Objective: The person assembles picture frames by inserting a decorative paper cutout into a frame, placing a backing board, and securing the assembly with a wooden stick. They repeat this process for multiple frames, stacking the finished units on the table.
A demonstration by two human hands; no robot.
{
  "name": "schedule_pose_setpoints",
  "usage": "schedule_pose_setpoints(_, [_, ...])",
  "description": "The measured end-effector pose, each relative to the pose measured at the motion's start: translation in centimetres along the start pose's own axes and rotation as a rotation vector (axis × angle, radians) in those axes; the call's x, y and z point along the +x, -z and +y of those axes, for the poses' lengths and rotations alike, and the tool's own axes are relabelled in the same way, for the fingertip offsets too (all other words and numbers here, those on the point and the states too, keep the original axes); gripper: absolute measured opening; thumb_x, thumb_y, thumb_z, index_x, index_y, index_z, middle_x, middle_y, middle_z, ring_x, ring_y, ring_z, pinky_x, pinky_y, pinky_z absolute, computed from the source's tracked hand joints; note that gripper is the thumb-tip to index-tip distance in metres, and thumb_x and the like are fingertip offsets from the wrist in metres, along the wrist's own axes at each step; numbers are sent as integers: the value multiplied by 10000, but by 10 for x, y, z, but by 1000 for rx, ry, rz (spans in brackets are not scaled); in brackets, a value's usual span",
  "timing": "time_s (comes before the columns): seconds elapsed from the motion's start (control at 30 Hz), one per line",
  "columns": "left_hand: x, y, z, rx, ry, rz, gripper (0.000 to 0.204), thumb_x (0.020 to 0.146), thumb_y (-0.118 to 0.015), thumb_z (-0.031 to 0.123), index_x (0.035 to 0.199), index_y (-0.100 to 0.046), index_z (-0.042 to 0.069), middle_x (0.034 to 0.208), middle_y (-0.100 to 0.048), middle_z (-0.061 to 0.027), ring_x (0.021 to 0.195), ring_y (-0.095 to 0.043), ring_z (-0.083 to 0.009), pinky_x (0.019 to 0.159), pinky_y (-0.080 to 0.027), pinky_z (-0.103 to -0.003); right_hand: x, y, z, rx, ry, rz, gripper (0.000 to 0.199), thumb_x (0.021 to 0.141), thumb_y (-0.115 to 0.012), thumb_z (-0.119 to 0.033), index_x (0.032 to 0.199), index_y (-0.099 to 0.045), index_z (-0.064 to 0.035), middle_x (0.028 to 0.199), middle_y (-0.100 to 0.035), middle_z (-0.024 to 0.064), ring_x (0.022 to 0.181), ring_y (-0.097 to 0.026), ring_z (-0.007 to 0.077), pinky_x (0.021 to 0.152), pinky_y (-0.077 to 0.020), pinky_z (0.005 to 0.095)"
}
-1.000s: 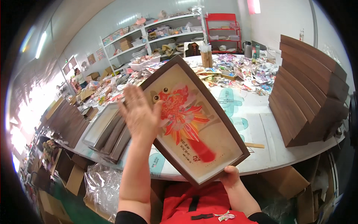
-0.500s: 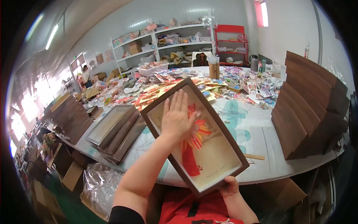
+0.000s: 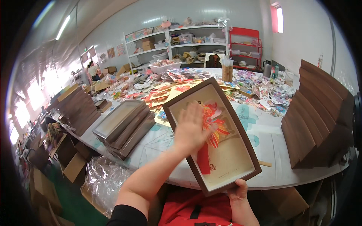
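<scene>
A brown shadow-box frame (image 3: 241,128) is held up at a slant over the near table edge. Inside it sits a red, orange and yellow fish-like ornament (image 3: 213,124) on a cream backing, with a red ribbon strip hanging below. My left hand (image 3: 190,128) lies over the front of the frame, fingers stretched out and somewhat blurred, partly covering the ornament. At the lower right corner my right hand (image 3: 238,190) grips the frame's edge, thumb in front and the other fingers mostly hidden behind.
Stacked brown frames (image 3: 122,126) lie to the left, with another stack (image 3: 77,111) beyond. A tall stack (image 3: 320,120) stands on the right. Colourful paper pieces (image 3: 162,92) cover the table's far part. Clear plastic wrap (image 3: 103,182) fills a box below left.
My left hand has shifted slightly across the front, still flat-fingered. The frame appears a little farther right and more upright; the whole view has also shifted. My right hand keeps its hold.
</scene>
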State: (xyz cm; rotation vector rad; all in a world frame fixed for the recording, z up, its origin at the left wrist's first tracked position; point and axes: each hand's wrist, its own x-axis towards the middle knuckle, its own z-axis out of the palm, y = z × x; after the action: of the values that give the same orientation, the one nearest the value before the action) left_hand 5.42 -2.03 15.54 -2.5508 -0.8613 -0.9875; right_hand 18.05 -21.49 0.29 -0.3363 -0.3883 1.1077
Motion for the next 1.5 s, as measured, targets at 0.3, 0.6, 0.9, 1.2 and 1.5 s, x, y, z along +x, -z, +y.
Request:
schedule_pose_setpoints(0.3, [-58, -18, 64, -222, -138, -47, 840, 819, -602, 395, 1414, -233, -68, 1495, -173, -266, 1407, -134, -381, 1134, -109, -483, 2, -7, 4, -61, 26, 35, 706, 626, -672, -105, 1287, -427, -58, 1212, -524, 84, 1160, -497, 272, 1025, -393, 402])
schedule_pose_setpoints(0.6, [-1, -28, -1, -116, 462, 273, 787, 935, -417, 490, 1398, -211, -113, 1468, -172, -318, 1382, -147, -435, 1119, -132, -505, -2, -15, 3, -246, 135, 45, 719, 638, -645, -128, 1313, -404, -66, 1208, -513, 71, 1146, -499, 259, 979, -414, 392])
schedule_pose_setpoints(0.9, [-86, -19, 101, -202, -93, -104, 845, 808, -570, 468, 1427, -265, -19, 1499, -218, -214, 1412, -143, -351, 1088, -56, -606, 13, -11, -3, -5, 106, 36, 677, 690, -662, -101, 1319, -413, -60, 1219, -524, 61, 1147, -509, 237, 1002, -407, 374])
schedule_pose_setpoints(1.2, [-41, -1, 123, -277, -230, -78, 684, 809, -601, 278, 1357, -362, -52, 1441, -333, -216, 1362, -277, -348, 1110, -135, -541, -2, -11, -29, -14, 117, 74, 596, 726, -647, -95, 1279, -439, -18, 1183, -552, 85, 1108, -542, 246, 958, -450, 374])
schedule_pose_setpoints(1.5, [-125, -40, 90, -688, -280, 35, 551, 728, -661, 71, 1248, -487, 15, 1372, -353, -296, 1258, -365, -466, 1028, -318, -532, -32, -63, -138, -269, 517, 333, 670, 677, -649, -180, 1284, -426, -5, 1195, -533, 112, 1122, -518, 259, 971, -430, 407])
